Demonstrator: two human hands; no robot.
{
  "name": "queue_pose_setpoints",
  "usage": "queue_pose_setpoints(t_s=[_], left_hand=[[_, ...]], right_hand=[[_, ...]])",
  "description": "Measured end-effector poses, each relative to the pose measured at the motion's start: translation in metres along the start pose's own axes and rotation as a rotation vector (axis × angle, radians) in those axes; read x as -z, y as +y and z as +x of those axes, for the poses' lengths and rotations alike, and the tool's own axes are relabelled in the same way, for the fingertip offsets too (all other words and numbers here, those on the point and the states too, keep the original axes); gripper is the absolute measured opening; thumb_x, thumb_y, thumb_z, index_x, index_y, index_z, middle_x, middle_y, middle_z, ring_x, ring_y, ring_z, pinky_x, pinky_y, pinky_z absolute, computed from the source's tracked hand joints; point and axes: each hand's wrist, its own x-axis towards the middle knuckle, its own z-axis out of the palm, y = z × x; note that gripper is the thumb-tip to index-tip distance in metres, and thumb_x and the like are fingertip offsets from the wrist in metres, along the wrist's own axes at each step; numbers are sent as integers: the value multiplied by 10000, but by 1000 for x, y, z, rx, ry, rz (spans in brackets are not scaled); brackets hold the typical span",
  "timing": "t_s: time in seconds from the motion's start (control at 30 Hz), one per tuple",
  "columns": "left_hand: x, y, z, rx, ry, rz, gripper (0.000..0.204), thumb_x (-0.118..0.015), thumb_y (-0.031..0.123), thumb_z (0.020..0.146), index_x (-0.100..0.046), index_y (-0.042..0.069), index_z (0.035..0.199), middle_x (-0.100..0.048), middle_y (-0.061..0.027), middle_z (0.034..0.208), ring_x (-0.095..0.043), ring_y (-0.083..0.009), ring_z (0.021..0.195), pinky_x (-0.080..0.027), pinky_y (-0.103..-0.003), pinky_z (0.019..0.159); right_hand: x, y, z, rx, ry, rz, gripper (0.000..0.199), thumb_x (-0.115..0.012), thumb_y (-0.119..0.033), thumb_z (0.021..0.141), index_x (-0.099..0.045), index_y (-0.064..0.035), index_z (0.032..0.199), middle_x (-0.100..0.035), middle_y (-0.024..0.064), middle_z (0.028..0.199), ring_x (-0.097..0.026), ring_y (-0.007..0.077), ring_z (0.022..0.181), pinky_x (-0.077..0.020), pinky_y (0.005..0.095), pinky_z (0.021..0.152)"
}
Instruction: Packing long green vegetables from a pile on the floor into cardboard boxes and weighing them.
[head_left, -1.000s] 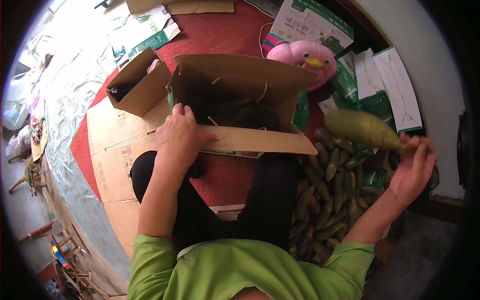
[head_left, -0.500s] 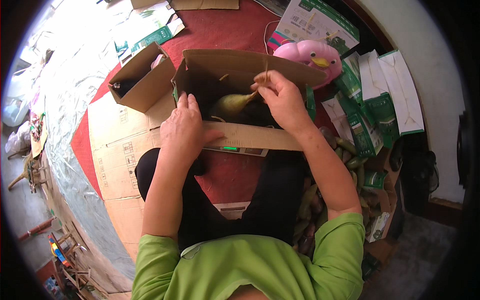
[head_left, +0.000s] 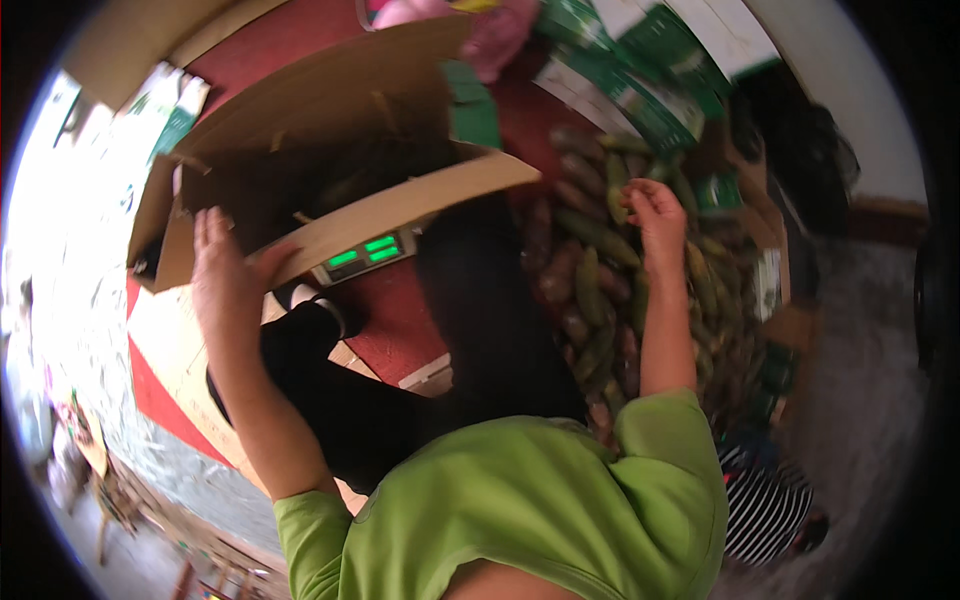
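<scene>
An open cardboard box point(head_left: 390, 215) tilts up from lower left to right in front of me. Its inside is dark, and the contents hardly show. My left hand point(head_left: 228, 265) rests at its near left corner, fingers stretched along the wall and thumb spread over the front flap. My right hand point(head_left: 655, 215) is over a heap of long green and reddish-brown vegetables point(head_left: 590, 285) on my right. Its fingers are half curled and apart, slightly blurred, close to a green piece, with nothing visibly held. Under the box's front edge, a scale point(head_left: 365, 257) shows lit green digits.
Green and white cartons point(head_left: 640, 80) lie behind the heap, by a pink inflatable point(head_left: 500, 40). Another carton point(head_left: 780, 250) stands at its right. A person in a striped top point(head_left: 765, 510) is at the lower right. Red cloth point(head_left: 390, 330) and flat cardboard point(head_left: 180, 350) cover the floor.
My right hand has left the pear-shaped green vegetable in the box and moved right, over the heap. My left hand stays at the box's corner. The view has swung to the right.
</scene>
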Motion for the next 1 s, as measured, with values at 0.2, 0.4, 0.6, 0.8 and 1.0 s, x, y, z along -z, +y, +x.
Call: queue_pose_setpoints(t_s=[0.2,0.4,0.6,0.8,1.0], left_hand=[[5,14,-1,34,-34,60,817,-738,363,712,-371,-48,1315,-359,-223,1384,-451,-354,1207,-398,-398,984],[1,16,2,119,-69,69,824,-735,340,729,-334,-27,1349,-308,-190,1426,-541,-319,1118,-464,-364,914],[7,20,1,153,-60,162,834,-750,341,701,-359,-42,1330,-336,-195,1409,-414,-311,1249,-393,-367,992],[10,21,0,119,-51,38,860,-783,273,660,-348,-73,1317,-303,-242,1408,-343,-355,1287,-338,-387,1036],[9,21,-2,192,-56,-87,907,-807,224,617,-326,-73,1326,-289,-236,1416,-391,-365,1250,-367,-395,1017]], right_hand=[[50,130,-44,-216,145,-131,161,-573,-56,834,-611,0,980,-647,40,865,-594,135,741,-457,274,645],[65,221,-59,-311,173,-450,188,-641,-118,780,-650,-28,945,-644,86,788,-608,179,730,-472,314,683],[50,223,-42,-256,142,-764,351,-711,-256,696,-625,-48,966,-650,124,860,-624,299,832,-483,391,740],[28,214,-31,-512,-57,-1125,666,-756,-379,616,-513,-119,1178,-532,112,1235,-480,318,1157,-416,495,897],[16,226,-35,-571,-61,-1158,773,-771,-375,633,-417,-147,1281,-475,66,1292,-408,291,1226,-381,580,896]])
